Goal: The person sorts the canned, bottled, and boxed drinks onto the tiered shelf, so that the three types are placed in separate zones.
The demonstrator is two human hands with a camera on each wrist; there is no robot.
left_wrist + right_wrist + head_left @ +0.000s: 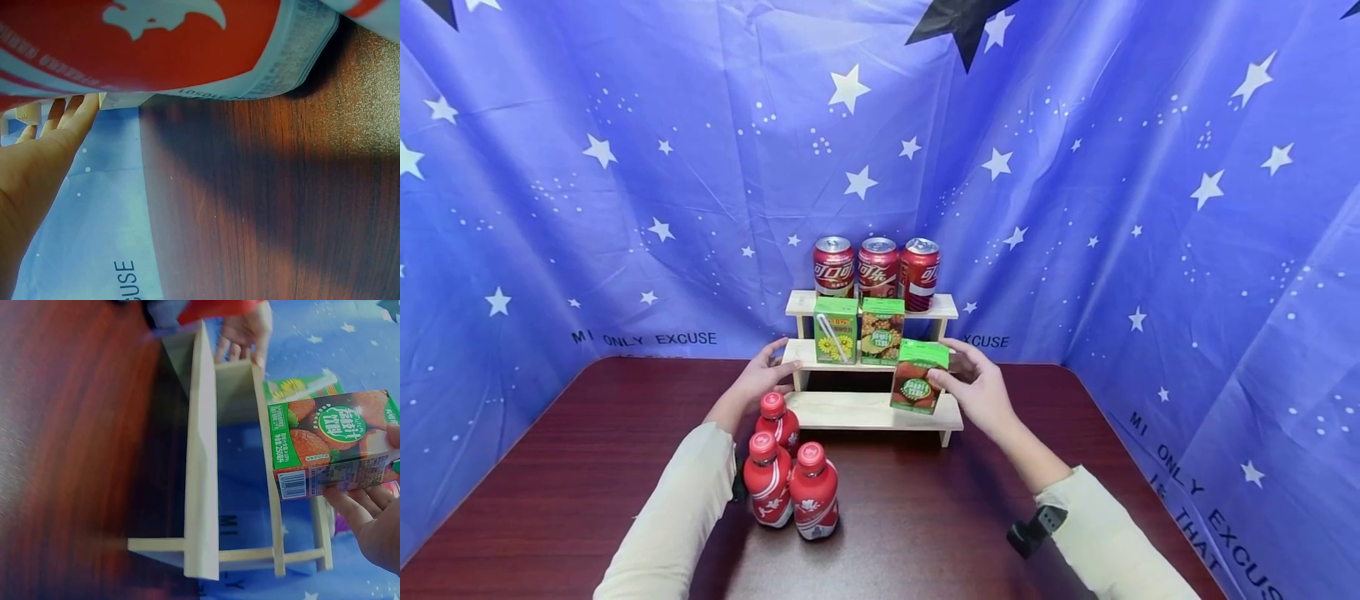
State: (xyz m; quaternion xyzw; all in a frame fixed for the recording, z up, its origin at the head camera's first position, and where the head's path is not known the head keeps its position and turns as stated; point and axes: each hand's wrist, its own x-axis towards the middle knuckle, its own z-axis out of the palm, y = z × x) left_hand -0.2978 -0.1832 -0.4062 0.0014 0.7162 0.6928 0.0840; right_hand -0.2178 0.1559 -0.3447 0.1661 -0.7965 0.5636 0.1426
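Observation:
My right hand (pixel 981 387) holds a lychee juice box (pixel 917 383), green on top with red fruit pictures, between thumb and fingers. It is at the right end of a three-tier wooden rack (pixel 842 410), in front of the middle tier; whether it touches the wood I cannot tell. In the right wrist view, the box (pixel 334 434) lies across the palm side of the right hand (pixel 375 531). My left hand (pixel 763 375) grips the left end of the middle tier, thumb on top. Two more juice boxes (pixel 836 333) (pixel 882 332) stand on that tier.
Three red cola cans (pixel 877 271) stand on the top tier. Three red bottles (pixel 814 496) stand on the dark wooden table (pixel 925 517), close beside the left forearm. A blue star-patterned curtain (pixel 700 167) hangs behind and at both sides.

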